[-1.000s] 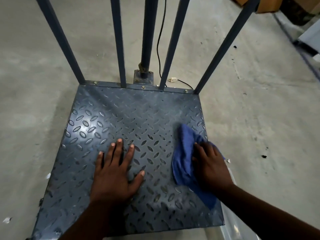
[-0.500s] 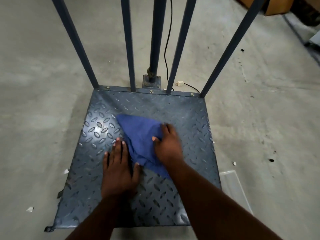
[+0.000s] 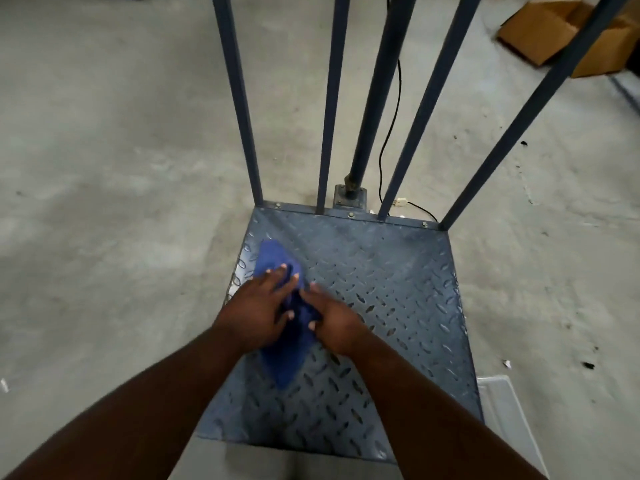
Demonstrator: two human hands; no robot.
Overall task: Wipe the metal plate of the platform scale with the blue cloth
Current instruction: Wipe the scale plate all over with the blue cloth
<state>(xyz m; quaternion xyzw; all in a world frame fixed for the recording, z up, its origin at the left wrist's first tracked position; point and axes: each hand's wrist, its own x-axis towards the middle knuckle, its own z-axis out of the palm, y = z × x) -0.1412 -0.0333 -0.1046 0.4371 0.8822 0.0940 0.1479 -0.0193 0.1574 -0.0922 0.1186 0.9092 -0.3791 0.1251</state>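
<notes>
On the metal plate, left hand lies flat on the blue cloth while right hand grips it.

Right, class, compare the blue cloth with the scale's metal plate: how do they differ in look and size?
The blue cloth is bright blue and bunched; the metal plate is duller grey-blue and flat. The cloth's surface is plain, the plate's carries raised tread marks. The cloth covers only a patch near the plate's left side. Both are bluish.
</notes>
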